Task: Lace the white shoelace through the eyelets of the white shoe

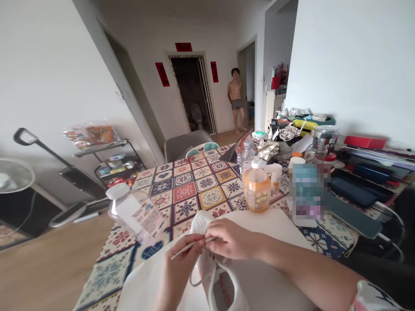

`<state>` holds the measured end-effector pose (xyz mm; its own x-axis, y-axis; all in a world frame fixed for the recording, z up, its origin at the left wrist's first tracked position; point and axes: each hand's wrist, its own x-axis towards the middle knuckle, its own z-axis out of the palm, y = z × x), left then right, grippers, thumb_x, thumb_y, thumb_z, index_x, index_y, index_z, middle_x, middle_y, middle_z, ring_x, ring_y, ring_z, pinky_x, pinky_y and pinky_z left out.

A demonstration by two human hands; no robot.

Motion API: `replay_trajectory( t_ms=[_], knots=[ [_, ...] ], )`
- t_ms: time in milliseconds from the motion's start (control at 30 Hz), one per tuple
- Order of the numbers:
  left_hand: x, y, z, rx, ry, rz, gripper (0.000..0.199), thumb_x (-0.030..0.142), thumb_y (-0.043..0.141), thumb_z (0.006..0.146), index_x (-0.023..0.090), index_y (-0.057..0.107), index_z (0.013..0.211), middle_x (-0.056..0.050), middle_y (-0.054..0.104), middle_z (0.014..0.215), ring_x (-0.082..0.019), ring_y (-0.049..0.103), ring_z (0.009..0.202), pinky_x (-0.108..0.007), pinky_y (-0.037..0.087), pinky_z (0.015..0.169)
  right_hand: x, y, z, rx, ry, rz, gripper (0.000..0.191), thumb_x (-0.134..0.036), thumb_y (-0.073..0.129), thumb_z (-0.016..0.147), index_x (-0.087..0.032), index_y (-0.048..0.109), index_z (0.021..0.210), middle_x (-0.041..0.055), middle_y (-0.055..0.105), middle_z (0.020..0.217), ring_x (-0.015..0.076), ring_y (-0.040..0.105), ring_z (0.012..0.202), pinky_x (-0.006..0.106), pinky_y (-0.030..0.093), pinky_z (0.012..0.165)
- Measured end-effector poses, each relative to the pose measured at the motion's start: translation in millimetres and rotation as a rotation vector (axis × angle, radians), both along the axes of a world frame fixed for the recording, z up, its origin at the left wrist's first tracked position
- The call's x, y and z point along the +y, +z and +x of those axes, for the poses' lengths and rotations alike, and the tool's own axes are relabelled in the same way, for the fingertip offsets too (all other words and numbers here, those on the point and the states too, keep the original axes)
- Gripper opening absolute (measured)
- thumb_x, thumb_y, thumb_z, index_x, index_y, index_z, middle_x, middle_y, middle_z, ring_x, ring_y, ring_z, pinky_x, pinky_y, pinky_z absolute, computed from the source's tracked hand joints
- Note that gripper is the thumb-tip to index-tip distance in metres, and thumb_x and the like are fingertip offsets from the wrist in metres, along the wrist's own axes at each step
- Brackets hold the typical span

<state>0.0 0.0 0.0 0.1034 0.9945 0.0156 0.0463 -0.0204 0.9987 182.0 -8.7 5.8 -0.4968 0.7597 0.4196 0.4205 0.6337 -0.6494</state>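
**Hands on white shoe at table edge**

Left hand (pixel 177 270) pinches a thin stick (pixel 191 245); right hand (pixel 231 239) is closed on the white shoe (pixel 227 280) at 6 o'clock. Clear jar (pixel 138 212) lies at 10 o'clock, orange bottle (pixel 257 186) at 1 o'clock. Patterned tablecloth (pixel 194 190) covers the table; a person (pixel 236 99) stands at 12 o'clock beside the doorway.

On my feed, a patterned tabletop (pixel 194 190) carries an orange bottle (pixel 257 189) with a white cap, a tilted clear jar (pixel 138 211) near its left edge, and a water bottle (pixel 247 156) farther back. A person (pixel 236 100) stands by the far doorway. A fan (pixel 13 176) sits at left, beside a wire shelf (pixel 110 160).
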Motion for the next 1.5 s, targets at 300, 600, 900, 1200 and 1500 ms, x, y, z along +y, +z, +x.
replay_trajectory(
  t_ms=[300, 600, 900, 1200, 1500],
  knots=[
    [-4.7, 7.7, 3.3, -0.231, -0.084, -0.236, 0.047, 0.049, 0.093, 0.041, 0.016, 0.065, 0.059, 0.002, 0.056, 0.052, -0.010, 0.048, 0.052, -0.020, 0.043, 0.053, 1.8, -8.5, -0.2, 0.013, -0.190, 0.487, 0.015, -0.015, 0.052, 0.089, -0.019, 0.058, 0.102, 0.0057, 0.066, 0.097, 0.0182, 0.057, 0.089, 0.031, 0.042, 0.078],
    [-8.1, 5.6, 6.4, -0.335, -0.062, -0.309, 0.048, 0.042, 0.097, 0.036, 0.014, 0.066, 0.059, 0.003, 0.057, 0.049, -0.006, 0.046, 0.047, -0.015, 0.040, 0.046, 4.6, -18.3, -2.8, -0.147, -0.112, 0.710, 0.008, -0.026, 0.057, 0.094, -0.025, 0.063, 0.100, 0.0003, 0.072, 0.097, 0.0147, 0.059, 0.085, 0.033, 0.038, 0.083],
    [17.7, 4.4, -3.0, -0.661, 0.235, -0.220, 0.023, 0.020, 0.085, 0.062, 0.018, 0.064, 0.073, 0.003, 0.066, 0.065, -0.009, 0.064, 0.060, -0.018, 0.058, 0.064, 2.0, 10.0, 4.2, 1.041, 0.286, -0.379, 0.032, -0.049, 0.066, 0.089, -0.021, 0.051, 0.083, -0.0004, 0.060, 0.075, 0.0154, 0.061, 0.077, 0.034, 0.048, 0.082],
    [11.8, 9.7, -51.9, -0.045, -0.479, -0.337, 0.037, 0.049, 0.073, 0.078, 0.019, 0.067, 0.099, 0.011, 0.022, 0.054, -0.005, 0.014, 0.046, -0.016, 0.012, 0.042, 19.5, 17.0, 55.5, 0.950, 0.660, -0.780, 0.033, -0.040, 0.076, 0.081, -0.019, 0.051, 0.077, -0.0084, 0.039, 0.055, 0.0067, 0.031, 0.046, 0.019, 0.028, 0.045],
    [8.0, 16.8, -56.1, 0.452, -0.825, -0.308, 0.043, 0.059, 0.064, 0.080, 0.018, 0.073, 0.076, 0.004, 0.032, 0.053, -0.011, 0.025, 0.051, -0.027, 0.015, 0.050, 22.3, 8.4, 62.4, 0.177, 0.773, -1.009, 0.044, -0.055, 0.074, 0.081, -0.015, 0.055, 0.076, -0.0092, 0.037, 0.056, 0.0040, 0.032, 0.048, 0.019, 0.024, 0.046]
  ],
)
